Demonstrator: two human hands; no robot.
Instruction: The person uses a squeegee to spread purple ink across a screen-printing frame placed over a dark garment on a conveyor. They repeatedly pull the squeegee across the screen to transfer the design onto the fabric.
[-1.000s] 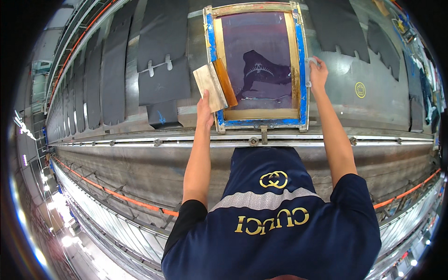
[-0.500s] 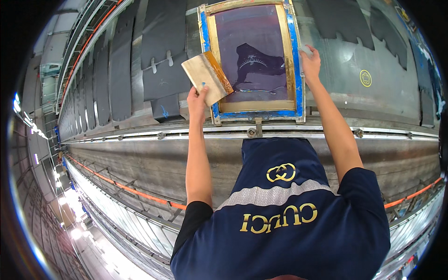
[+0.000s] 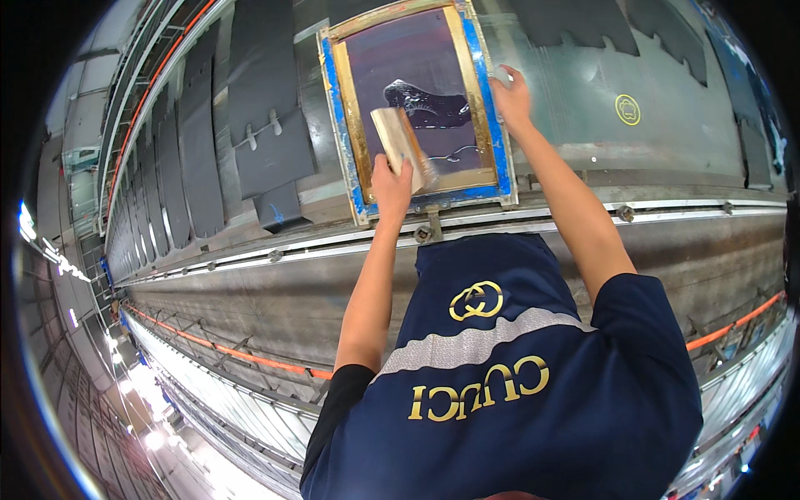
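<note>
My left hand [image 3: 392,185] grips a squeegee [image 3: 393,132] with a pale wooden body and an orange blade, blurred by motion, held over the left lower part of the screen frame [image 3: 495,154]. The frame has blue tape on its edges and a purple mesh [image 3: 392,54] carrying a dark, wet pool of ink [image 3: 442,112]. My right hand [image 3: 514,102] is closed on a small pale grey handle [image 3: 502,77] at the frame's right side.
Dark sheets [image 3: 204,146] lie along the metal table [image 3: 558,104] to the left, more [image 3: 567,21] at upper right. A yellow emblem [image 3: 627,109] is on the table. A metal rail [image 3: 575,216] runs along the near edge; an orange bar [image 3: 733,325] lies below.
My left hand has swung the squeegee from the frame's left edge inward over the mesh. The frame and my right hand appear farther up and left as the view shifted.
</note>
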